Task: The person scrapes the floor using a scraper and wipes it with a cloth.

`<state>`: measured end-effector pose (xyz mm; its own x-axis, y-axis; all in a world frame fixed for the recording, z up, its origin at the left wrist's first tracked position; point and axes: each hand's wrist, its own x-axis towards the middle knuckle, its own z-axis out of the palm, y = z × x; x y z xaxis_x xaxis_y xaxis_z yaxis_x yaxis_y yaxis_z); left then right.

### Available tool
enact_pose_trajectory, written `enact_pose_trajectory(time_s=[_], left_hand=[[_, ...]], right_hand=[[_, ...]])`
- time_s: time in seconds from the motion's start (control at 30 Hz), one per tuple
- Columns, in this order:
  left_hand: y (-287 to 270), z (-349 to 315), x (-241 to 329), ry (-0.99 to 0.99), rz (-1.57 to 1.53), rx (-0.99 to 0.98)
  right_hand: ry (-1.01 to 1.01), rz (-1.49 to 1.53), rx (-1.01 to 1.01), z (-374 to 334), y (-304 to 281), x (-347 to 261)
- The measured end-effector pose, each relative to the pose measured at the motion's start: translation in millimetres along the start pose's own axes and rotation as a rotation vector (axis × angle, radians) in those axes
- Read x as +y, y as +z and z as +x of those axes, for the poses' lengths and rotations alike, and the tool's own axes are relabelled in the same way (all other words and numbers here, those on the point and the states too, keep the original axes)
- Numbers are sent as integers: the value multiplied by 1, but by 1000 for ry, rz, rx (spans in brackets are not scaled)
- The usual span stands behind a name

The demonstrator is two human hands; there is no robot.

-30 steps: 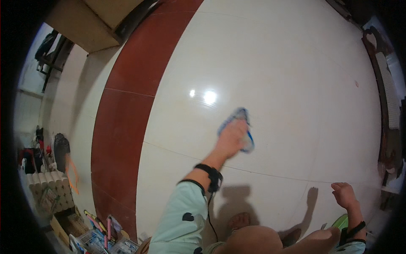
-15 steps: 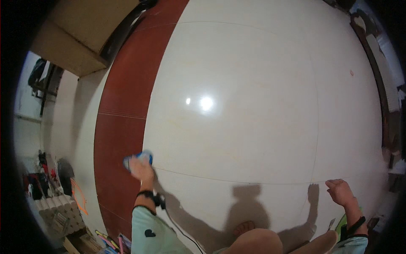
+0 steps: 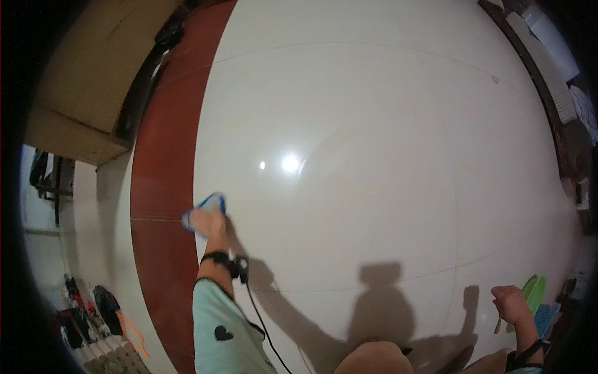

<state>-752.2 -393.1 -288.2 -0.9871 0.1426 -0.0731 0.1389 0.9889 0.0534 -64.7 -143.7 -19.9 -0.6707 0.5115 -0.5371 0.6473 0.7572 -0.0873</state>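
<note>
My left hand (image 3: 208,222) is closed on a blue-and-white cloth (image 3: 213,202), pressed flat where the red floor band meets the white tiles. Motion blurs the cloth's outline, and my palm covers most of it. A black strap with a small device (image 3: 240,267) and a cable sits on my left wrist. At the lower right, my right hand (image 3: 511,303) hangs above the floor with its fingers curled in, and no object shows in it. Beside it are a green oval thing (image 3: 534,293) and a light blue thing (image 3: 548,321).
The glossy white floor (image 3: 349,124) adjoins a red band (image 3: 163,181). A brown box-like piece of furniture (image 3: 75,124) stands at the upper left, dark-framed furniture (image 3: 542,93) along the right. At the lower left lie pale rolls (image 3: 106,355) and an orange loop (image 3: 134,336).
My left hand and the cloth have moved forward along the edge of the red band. The whole view has shifted and turned slightly. My right hand's fingers look more curled.
</note>
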Motion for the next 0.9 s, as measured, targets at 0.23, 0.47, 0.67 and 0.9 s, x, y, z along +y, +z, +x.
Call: enact_pose_trajectory(time_s=[0.23,0.47,0.67,0.9], left_hand=[[19,-5,229,516,-164,-153],[20,-120,350,1183,-252,-145],[42,-314,290,1750,-471,-512],[-6,-303,164,1307,-605,-311]], right_hand=[[236,89,-37,-45,-1,-5],[229,48,-45,-70,-22,-19],[88,-18,106,-50,-36,-23],[-11,-177,90,-60,-17,3]])
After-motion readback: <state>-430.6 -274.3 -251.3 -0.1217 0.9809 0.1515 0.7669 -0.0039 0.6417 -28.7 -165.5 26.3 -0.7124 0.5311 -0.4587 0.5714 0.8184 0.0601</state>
